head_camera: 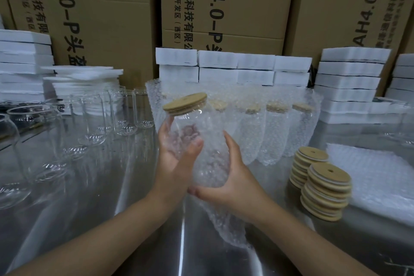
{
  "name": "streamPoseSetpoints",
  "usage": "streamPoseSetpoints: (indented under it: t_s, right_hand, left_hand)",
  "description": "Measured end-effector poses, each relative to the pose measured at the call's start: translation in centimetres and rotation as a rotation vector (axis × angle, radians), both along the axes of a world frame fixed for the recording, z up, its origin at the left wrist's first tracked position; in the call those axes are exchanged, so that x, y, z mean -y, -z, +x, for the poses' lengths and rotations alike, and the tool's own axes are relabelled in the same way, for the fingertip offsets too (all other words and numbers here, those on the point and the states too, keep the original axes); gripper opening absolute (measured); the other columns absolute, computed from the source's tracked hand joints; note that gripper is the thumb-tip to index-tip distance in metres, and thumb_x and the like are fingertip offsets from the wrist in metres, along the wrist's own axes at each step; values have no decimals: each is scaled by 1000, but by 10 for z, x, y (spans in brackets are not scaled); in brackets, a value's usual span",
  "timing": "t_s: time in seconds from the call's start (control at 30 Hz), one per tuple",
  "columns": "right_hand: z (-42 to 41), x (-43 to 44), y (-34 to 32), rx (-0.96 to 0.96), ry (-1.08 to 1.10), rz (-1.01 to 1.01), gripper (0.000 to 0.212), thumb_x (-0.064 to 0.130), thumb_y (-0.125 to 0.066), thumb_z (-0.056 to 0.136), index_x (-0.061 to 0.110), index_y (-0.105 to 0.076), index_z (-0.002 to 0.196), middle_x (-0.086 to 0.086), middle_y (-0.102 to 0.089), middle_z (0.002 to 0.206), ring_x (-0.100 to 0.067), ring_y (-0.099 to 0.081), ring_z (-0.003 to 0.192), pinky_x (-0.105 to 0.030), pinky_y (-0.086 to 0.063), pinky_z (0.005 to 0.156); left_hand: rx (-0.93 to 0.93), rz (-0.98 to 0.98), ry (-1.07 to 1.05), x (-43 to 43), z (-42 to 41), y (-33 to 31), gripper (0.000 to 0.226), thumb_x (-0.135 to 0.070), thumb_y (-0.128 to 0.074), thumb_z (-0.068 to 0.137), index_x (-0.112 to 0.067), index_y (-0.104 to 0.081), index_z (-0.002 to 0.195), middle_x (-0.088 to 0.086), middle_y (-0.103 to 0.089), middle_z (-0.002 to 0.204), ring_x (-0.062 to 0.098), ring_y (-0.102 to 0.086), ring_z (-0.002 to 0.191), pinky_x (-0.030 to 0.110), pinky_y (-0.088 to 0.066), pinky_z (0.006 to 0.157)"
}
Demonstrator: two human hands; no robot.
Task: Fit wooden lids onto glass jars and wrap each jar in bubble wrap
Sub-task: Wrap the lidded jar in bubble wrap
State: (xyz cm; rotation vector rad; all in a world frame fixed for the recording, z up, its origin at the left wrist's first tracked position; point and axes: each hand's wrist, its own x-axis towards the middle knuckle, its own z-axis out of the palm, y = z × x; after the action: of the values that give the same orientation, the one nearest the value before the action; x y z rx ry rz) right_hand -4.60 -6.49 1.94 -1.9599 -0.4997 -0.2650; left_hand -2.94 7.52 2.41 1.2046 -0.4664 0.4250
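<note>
head view: both hands, the left hand (177,152) and right hand (233,177), curl around the lidded glass jar (192,136), rolling bubble wrap (215,163) on; next, i judge, tuck the loose tail.

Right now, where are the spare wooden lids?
In the head view, the spare wooden lids stand in two stacks right of the right hand, beside the flat bubble wrap sheets.

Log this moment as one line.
step: wrapping | left hand: grips jar | right hand: cups jar base | lid: on | bubble wrap: partly around jar
</note>
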Motion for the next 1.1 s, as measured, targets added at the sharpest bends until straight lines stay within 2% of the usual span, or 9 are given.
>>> streamPoseSetpoints:
  t_s: [0.1, 0.17, 0.23, 0.37, 0.57, 0.67, 0.77, 0.93, 1.1]
  right_hand:
    - [3, -1, -2, 30, 50, 101, 108, 53, -88, 48, 78, -7, 114, 46, -49, 109, 18, -53, 105, -20, -50, 92]
    - [4, 2, -6, 71, 65, 202, 107, 56, -88, 45, 71, -13, 119, 39, -51, 113, 15, -53, 108, -22, -50, 94]
    - [4, 5, -8, 101, 60, 304, 111, 53, -88, 45, 56, -20, 132, 25, -54, 122, 5, -56, 113, -28, -49, 97]
    - [3, 5, -7, 120, 32, 378, 107, 38, -86, 53, 32, -25, 141, 13, -63, 118, -5, -62, 110, -22, -52, 88]
    - [2, 2, -9, 102, 20, 378, 99, 35, -85, 53, 24, -33, 136, 10, -66, 110, -7, -65, 104, -21, -54, 84]
    - [1, 1, -13, 111, 16, 385, 100, 33, -86, 53, 25, -32, 137, 8, -65, 113, -6, -65, 105, -19, -53, 83]
    - [1, 1, -18, 137, -4, 399, 97, 24, -86, 58, 28, -30, 138, 9, -63, 116, -5, -64, 107, -17, -52, 82]
    - [1, 1, -26, 214, -3, 398, 106, 34, -85, 55, 30, -24, 142, 15, -61, 118, -4, -61, 111, -19, -51, 87]
    - [2, 3, -28, 259, 20, 257, 102, 36, -84, 59, 60, -19, 134, 28, -55, 120, 6, -56, 113, -14, -47, 91]
  left_hand:
    - [40, 116, 70, 0, -1, 1, 129, -61, -87, 49, -29, -15, 151, 1, -58, 132, 11, -60, 120, 24, -52, 91]
    - [55, 208, 94, 0, -1, 2, 136, -70, -84, 44, -23, -13, 150, -3, -52, 138, 5, -54, 125, 18, -49, 92]
    - [37, 340, 113, -2, 0, 7, 140, -73, -84, 40, -21, -15, 150, -5, -47, 144, 6, -48, 132, 24, -45, 104]
    - [32, 617, 101, -3, 6, 17, 116, -60, -91, 45, -48, -23, 139, -22, -54, 134, -1, -50, 127, 36, -42, 109]
    - [112, 604, 66, -1, 13, 15, 100, -23, -88, 63, -25, -29, 143, -5, -62, 129, 15, -59, 121, 37, -50, 101]
    - [124, 593, 64, -1, 15, 12, 99, -16, -86, 66, -14, -28, 147, 1, -61, 132, 20, -58, 123, 43, -48, 102]
    - [132, 568, 55, 1, 16, 9, 98, -16, -86, 68, -18, -28, 147, 0, -61, 131, 20, -60, 122, 43, -49, 101]
    - [180, 543, -17, 5, 16, 1, 92, -17, -85, 66, -23, -35, 143, -2, -63, 129, 18, -61, 120, 38, -50, 100]
    - [185, 554, 0, 9, 15, 0, 77, -9, -81, 65, -4, -48, 134, 2, -67, 123, 20, -63, 117, 48, -49, 99]
